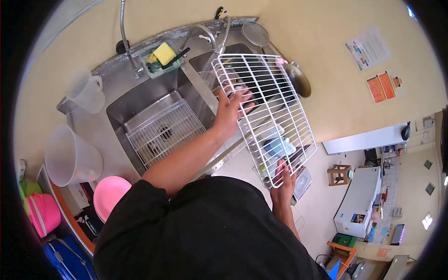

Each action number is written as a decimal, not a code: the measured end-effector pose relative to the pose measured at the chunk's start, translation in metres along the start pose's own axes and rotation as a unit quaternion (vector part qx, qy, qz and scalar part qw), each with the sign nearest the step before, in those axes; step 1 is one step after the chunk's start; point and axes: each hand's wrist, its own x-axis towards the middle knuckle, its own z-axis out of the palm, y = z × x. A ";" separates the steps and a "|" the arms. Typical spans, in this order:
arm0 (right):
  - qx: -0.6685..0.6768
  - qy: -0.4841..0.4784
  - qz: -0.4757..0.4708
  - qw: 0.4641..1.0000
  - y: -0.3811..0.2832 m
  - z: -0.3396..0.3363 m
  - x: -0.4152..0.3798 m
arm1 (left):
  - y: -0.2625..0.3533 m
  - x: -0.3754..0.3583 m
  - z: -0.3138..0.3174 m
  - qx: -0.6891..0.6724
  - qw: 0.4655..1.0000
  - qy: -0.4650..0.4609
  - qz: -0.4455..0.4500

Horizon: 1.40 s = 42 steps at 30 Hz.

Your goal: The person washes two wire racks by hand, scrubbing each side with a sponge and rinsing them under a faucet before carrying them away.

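Observation:
A white wire rack (268,105) is held up and tilted over the right-hand sink and the counter's edge. My left hand (229,111) grips its left side, with the fingers curled round the wires. At the rack's lower corner my right hand (283,183) has its fingers closed on the frame. A second wire rack (164,133) lies in the bottom of the left sink (140,107). Through the held rack's wires a blue container (279,147) shows, partly hidden.
Behind the sinks are a faucet (201,29) and a plastic tub with a yellow sponge (164,53). Clear plastic pitchers (73,156) and a pink basin (111,196) are at the left. A pan (301,83) and a strainer (255,33) are at the right by the wall.

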 end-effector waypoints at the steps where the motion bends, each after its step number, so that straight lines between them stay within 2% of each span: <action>1: -0.001 0.007 -0.012 1.000 0.000 0.000 -0.005 | 0.000 -0.006 0.009 -0.011 1.000 0.011 -0.003; 4: -0.063 -0.026 0.015 0.998 -0.006 -0.005 -0.014 | 0.009 -0.009 0.031 0.037 0.996 -0.029 0.078; 5: -0.064 -0.071 0.035 0.995 -0.006 -0.004 -0.017 | 0.018 -0.005 0.040 0.029 0.995 -0.041 0.086; 6: -0.077 -0.157 0.074 0.982 -0.007 -0.015 -0.014 | 0.028 -0.001 0.049 0.028 0.992 -0.070 0.102; 8: -0.240 -0.213 0.145 0.936 -0.029 -0.041 -0.006 | 0.050 -0.003 0.072 0.080 0.976 -0.155 0.130; 10: -0.340 -0.198 0.024 0.919 -0.066 -0.055 -0.010 | 0.065 -0.018 0.100 0.156 0.937 -0.261 0.170; 12: -0.305 -0.180 -0.115 0.928 -0.114 -0.061 -0.023 | 0.064 -0.045 0.126 0.270 0.892 -0.335 0.135; 13: -0.270 -0.184 -0.183 0.927 -0.141 -0.060 -0.033 | 0.061 -0.062 0.142 0.415 0.805 -0.366 0.214; 14: -0.198 -0.141 -0.169 0.955 -0.172 -0.053 -0.053 | 0.059 -0.081 0.162 0.520 0.673 -0.426 0.308; 15: -0.109 -0.123 -0.127 0.978 -0.193 -0.057 -0.069 | 0.050 -0.098 0.176 0.523 0.598 -0.518 0.318; 16: -0.011 -0.122 -0.087 0.989 -0.203 -0.069 -0.081 | 0.033 -0.102 0.169 0.571 0.545 -0.543 0.287; 18: 0.060 -0.123 -0.034 0.990 -0.192 -0.100 -0.094 | 0.010 -0.122 0.175 0.568 0.332 -0.676 0.332; 19: 0.079 -0.152 -0.027 0.985 -0.180 -0.112 -0.100 | -0.003 -0.132 0.179 0.536 0.282 -0.728 0.320; 20: 0.142 -0.142 -0.008 0.980 -0.164 -0.132 -0.107 | -0.018 -0.145 0.183 0.508 0.239 -0.767 0.310; 22: 0.182 -0.037 -0.034 0.982 -0.135 -0.148 -0.135 | -0.045 -0.159 0.187 0.463 0.190 -0.808 0.309; 24: 0.165 0.057 -0.063 0.983 -0.123 -0.154 -0.172 | -0.071 -0.178 0.193 0.421 0.140 -0.840 0.313; 25: 0.214 0.098 -0.062 0.970 -0.117 -0.164 -0.186 | -0.089 -0.185 0.193 0.399 0.134 -0.848 0.322; 28: 0.241 0.158 -0.100 0.952 -0.091 -0.207 -0.221 | -0.150 -0.209 0.195 0.333 0.141 -0.889 0.281; 29: 0.254 0.192 -0.115 0.941 -0.088 -0.219 -0.235 | -0.166 -0.223 0.201 0.336 0.120 -0.899 0.254; 32: 0.260 0.291 -0.165 0.906 -0.086 -0.259 -0.280 | -0.212 -0.273 0.221 0.295 0.182 -0.883 0.316; 33: 0.267 0.326 -0.187 0.888 -0.086 -0.278 -0.296 | -0.227 -0.282 0.223 0.309 0.211 -0.891 0.256; 36: 0.288 0.435 -0.249 0.816 -0.082 -0.348 -0.350 | -0.270 -0.295 0.216 0.376 0.300 -0.850 0.216; 38: 0.282 0.502 -0.295 0.763 -0.072 -0.406 -0.395 | -0.304 -0.280 0.184 0.449 0.359 -0.800 0.171; 40: 0.263 0.564 -0.339 0.705 -0.069 -0.465 -0.444 | -0.331 -0.253 0.135 0.493 0.379 -0.761 0.182; 41: 0.247 0.594 -0.359 0.676 -0.072 -0.494 -0.470 | -0.340 -0.240 0.105 0.541 0.399 -0.727 0.138; 42: 0.231 0.623 -0.377 0.646 -0.073 -0.524 -0.495 | -0.347 -0.223 0.069 0.575 0.392 -0.702 0.153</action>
